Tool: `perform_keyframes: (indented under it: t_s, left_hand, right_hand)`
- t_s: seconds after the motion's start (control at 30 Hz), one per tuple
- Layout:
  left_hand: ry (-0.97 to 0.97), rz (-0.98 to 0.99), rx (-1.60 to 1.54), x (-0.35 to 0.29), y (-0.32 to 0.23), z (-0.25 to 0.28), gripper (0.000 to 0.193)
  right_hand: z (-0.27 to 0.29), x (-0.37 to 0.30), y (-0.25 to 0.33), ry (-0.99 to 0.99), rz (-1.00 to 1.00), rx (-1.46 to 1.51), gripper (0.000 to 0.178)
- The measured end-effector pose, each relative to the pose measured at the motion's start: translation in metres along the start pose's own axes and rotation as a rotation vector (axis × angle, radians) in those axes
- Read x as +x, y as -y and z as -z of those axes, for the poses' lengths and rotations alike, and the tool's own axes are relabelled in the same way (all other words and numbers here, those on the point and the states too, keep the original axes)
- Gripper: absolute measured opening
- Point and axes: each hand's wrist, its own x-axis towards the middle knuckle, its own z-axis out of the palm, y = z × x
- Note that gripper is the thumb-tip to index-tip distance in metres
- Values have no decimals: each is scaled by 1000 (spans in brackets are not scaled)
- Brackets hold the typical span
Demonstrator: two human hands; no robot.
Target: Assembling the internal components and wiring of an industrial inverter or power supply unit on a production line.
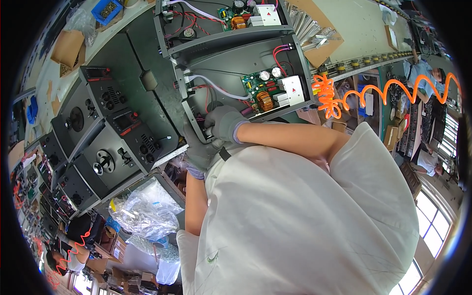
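Observation:
An open dark metal case [221, 64] lies in front of me. Inside it is a green circuit board [251, 84] with a copper-wound coil [265, 101] and a white block [294, 91]. A white-sleeved cable [221, 87] and red wires run across the case. My right hand [226, 123], in a grey glove, is closed at the near left corner of the case, with its fingertips hidden. My left hand [199, 151], gloved too, wraps round the outer side of that same corner. Whatever small thing may be between the right fingers does not show.
Another open case [231, 42] stands beyond. At left are units with dark front panels [130, 132]. An orange coiled hose [383, 93] hangs at right. Metal strips [309, 32] lie in a carton, small parts in a blue bin [105, 11]. Clear plastic bags [147, 206] sit below left. Other people are farther off.

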Motion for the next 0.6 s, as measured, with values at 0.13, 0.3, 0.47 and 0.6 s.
perform_keyframes:
  t_s: [0.13,0.3,0.47,0.6]
  left_hand:
    - [7,-46,63,-1,5,2,106]
    - [8,-99,159,3,-3,2,106]
    - [18,-34,48,0,7,1,99]
    - [5,-46,114,-3,15,3,97]
  right_hand:
    - [9,-5,11,25,-17,-5,25]
    - [6,-6,12,68,43,-138,24]
    - [-3,-6,7,-43,37,-71,31]
    - [-2,3,7,44,41,-127,37]
